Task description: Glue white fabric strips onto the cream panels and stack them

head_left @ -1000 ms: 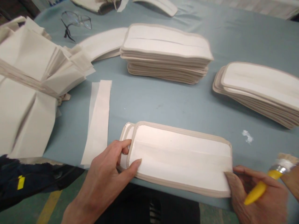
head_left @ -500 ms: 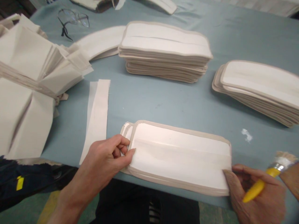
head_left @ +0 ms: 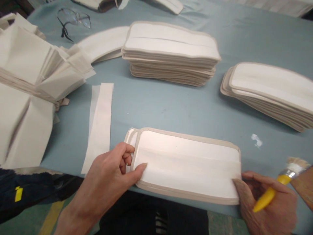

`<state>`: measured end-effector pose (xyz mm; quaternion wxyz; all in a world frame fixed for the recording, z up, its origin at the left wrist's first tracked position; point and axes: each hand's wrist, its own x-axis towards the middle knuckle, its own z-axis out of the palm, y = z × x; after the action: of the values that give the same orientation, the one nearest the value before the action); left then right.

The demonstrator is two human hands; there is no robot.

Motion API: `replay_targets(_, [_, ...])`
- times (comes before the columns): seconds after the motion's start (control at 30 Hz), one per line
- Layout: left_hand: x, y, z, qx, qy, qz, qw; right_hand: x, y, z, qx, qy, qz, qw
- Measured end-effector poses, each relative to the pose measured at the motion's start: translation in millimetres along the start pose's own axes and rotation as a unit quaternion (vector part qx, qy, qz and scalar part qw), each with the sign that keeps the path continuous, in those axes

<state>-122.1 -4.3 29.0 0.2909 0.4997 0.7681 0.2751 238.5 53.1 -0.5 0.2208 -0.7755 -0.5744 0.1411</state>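
Observation:
A white rectangular panel with a beige bound edge [head_left: 188, 160] lies near the front of the table, on top of at least one similar panel [head_left: 129, 138] whose left end sticks out. My left hand [head_left: 114, 173] pinches the left end of the top panel, thumb on its face and fingers curled at the edge. At the right end, the thumb of my right hand [head_left: 266, 199] presses on the panel's corner. That same hand also holds a brush with a yellow handle [head_left: 269, 195], its pale bristles pointing up and right. The right fingertips are partly hidden.
Behind stand a tall stack of bound panels [head_left: 171, 55] and another stack [head_left: 271, 91] at right. Folded pale pieces [head_left: 26, 65] heap at left, near fabric strips [head_left: 101, 120]. Eyeglasses [head_left: 74, 19] lie at the back. A white smear [head_left: 256, 140] marks the blue-grey cloth.
My left thumb has slid slightly right and down on the panel's face. The lower left edges of the panels sit closer together. My right hand keeps its hold, and the view has shifted slightly.

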Motion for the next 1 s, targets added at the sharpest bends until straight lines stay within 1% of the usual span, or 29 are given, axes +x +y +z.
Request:
replay_targets(0.23, [11.7,-4.9,-2.0,0.007,-0.030,0.007,1.000,-0.7,-7.3,1.1,0.008,0.004,0.009,1.000])
replay_targets(0.37, [7.2,-6.7,-4.6,-0.013,-0.038,-0.012,0.999,-0.5,-9.0,0.4,0.014,0.001,0.009,1.000])
replay_targets(0.5, [2.4,-6.8,-5.5,-0.022,-0.045,-0.006,0.999,-0.5,-8.1,-0.5,0.006,-0.007,0.017,1.000])
replay_targets(0.63, [6.8,-7.2,-4.8,-0.020,-0.057,0.001,0.998,-0.1,-9.1,-0.2,0.004,0.004,0.013,1.000])
replay_targets(0.77, [12.1,-7.8,-6.2,-0.035,-0.059,-0.005,0.998,0.3,-7.7,0.1,0.006,0.001,0.002,1.000])
replay_targets(1.0, [10.5,-9.8,-7.0,-0.038,-0.059,-0.017,0.997,0.5,-4.2,0.6,0.001,0.004,0.003,1.000])
